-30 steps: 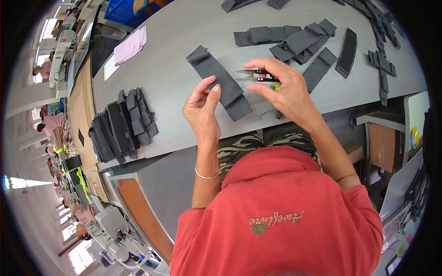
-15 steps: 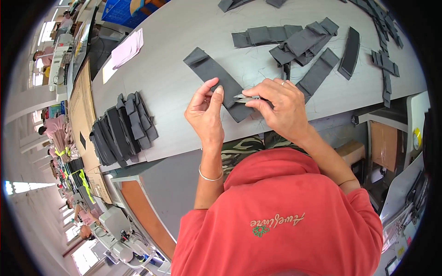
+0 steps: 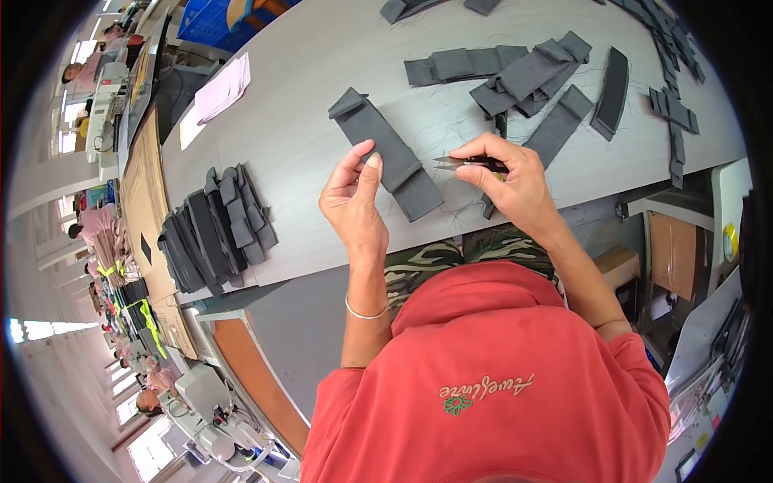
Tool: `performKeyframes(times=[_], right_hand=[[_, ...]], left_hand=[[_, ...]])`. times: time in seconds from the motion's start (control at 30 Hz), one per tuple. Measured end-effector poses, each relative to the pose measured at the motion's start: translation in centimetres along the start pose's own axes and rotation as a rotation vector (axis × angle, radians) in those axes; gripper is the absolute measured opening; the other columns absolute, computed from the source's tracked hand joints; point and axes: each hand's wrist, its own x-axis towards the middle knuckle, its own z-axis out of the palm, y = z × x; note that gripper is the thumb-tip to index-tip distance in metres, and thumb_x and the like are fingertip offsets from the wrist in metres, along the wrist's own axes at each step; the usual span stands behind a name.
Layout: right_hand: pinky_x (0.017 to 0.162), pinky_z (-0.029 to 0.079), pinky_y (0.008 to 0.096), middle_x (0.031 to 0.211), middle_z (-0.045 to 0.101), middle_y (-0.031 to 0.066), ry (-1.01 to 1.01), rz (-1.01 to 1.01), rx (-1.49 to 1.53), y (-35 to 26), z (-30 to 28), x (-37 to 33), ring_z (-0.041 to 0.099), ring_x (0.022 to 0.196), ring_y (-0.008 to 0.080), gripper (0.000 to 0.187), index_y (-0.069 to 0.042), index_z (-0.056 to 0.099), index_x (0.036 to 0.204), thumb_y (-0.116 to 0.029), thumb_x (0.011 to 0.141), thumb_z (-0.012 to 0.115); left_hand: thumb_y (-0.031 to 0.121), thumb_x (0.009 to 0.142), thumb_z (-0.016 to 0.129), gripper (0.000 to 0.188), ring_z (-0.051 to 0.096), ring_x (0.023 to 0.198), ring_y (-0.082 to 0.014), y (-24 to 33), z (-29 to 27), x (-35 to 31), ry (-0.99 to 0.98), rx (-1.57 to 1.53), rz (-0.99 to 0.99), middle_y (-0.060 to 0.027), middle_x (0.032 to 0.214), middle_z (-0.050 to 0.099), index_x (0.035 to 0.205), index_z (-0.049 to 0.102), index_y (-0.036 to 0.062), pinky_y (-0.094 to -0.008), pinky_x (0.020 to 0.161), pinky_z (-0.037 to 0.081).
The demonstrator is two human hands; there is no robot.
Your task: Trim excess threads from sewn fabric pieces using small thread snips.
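Observation:
A dark grey fabric strip (image 3: 392,155) with folded ends slants over the table in front of me. My left hand (image 3: 354,197) pinches its left edge between thumb and fingers. Thread snips (image 3: 485,163) with black handles are gripped in my right hand (image 3: 515,183). Their pointed blades face left, a short gap away from the strip. Loose threads lie on the table near the blades. Beyond my right hand are more grey fabric strips (image 3: 535,76), some overlapping.
The pale table (image 3: 298,121) carries a row of stacked grey strips (image 3: 213,229) at left and pink paper sheets (image 3: 223,90) farther back. A blue crate (image 3: 213,22) stands at the far left. More strips (image 3: 675,113) lie along the right side. People work at sewing machines beyond the left edge.
My right hand has drawn the snips off the strip, to the right. The strip has shifted slightly and its folded far end shows more. My left hand keeps its pinch.

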Motion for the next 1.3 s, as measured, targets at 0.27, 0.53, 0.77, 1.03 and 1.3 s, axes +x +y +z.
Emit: performKeyframes(times=[0.27, 0.53, 0.77, 1.03, 1.3], right_hand=[[0.067, 0.048, 0.0284, 0.083, 0.068, 0.0062, -0.028, 0.054, 0.044, -0.2, 0.6, -0.1, 0.062, 0.071, 0.0187, 0.017, -0.006, 0.067, 0.094, -0.015, 0.079, 0.070], [0.069, 0.048, 0.0310, 0.081, 0.066, 0.0049, 0.036, -0.071, -0.051, -0.5, 0.6, 0.0, 0.062, 0.076, 0.0213, 0.016, -0.008, 0.067, 0.091, -0.017, 0.078, 0.071], [0.072, 0.045, 0.0292, 0.081, 0.066, 0.0024, 0.008, -0.129, -0.233, -0.1, -0.3, -0.1, 0.058, 0.073, 0.0177, 0.015, -0.009, 0.068, 0.089, -0.019, 0.078, 0.072], [0.070, 0.045, 0.0239, 0.093, 0.063, -0.0006, -0.021, 0.086, 0.188, -1.3, -0.4, -0.2, 0.053, 0.072, 0.0108, 0.020, -0.008, 0.069, 0.098, -0.011, 0.079, 0.072], [0.064, 0.047, 0.0270, 0.078, 0.062, 0.0057, -0.087, -0.005, 0.157, 0.5, 0.3, 0.6, 0.061, 0.072, 0.0120, 0.016, -0.001, 0.061, 0.093, 0.001, 0.077, 0.063]], left_hand=[[0.002, 0.083, 0.069, 0.022, 0.050, 0.071, -0.0050, 0.2, 0.3, -0.5, -0.032, -0.007, -0.040, 0.0022, 0.079, 0.058, 0.105, 0.067, -0.0017, -0.0200, 0.066, 0.040], [0.002, 0.083, 0.068, 0.023, 0.050, 0.072, -0.0051, 0.2, 0.4, -0.6, -0.086, -0.038, -0.071, 0.0013, 0.081, 0.060, 0.106, 0.067, -0.0028, -0.0203, 0.067, 0.040], [0.003, 0.085, 0.067, 0.023, 0.047, 0.069, -0.0035, 0.4, 0.5, -0.6, -0.073, -0.037, -0.084, 0.0023, 0.081, 0.060, 0.107, 0.066, -0.0031, -0.0180, 0.064, 0.038], [0.004, 0.089, 0.062, 0.027, 0.038, 0.062, -0.0005, 0.2, 0.8, -0.5, -0.140, -0.174, -0.187, 0.0077, 0.076, 0.053, 0.115, 0.062, -0.0026, -0.0170, 0.055, 0.031], [0.005, 0.089, 0.062, 0.030, 0.050, 0.071, -0.0023, 1.0, 1.9, -1.5, -0.254, -0.245, -0.352, 0.0046, 0.082, 0.058, 0.118, 0.060, -0.0024, -0.0174, 0.063, 0.040]])
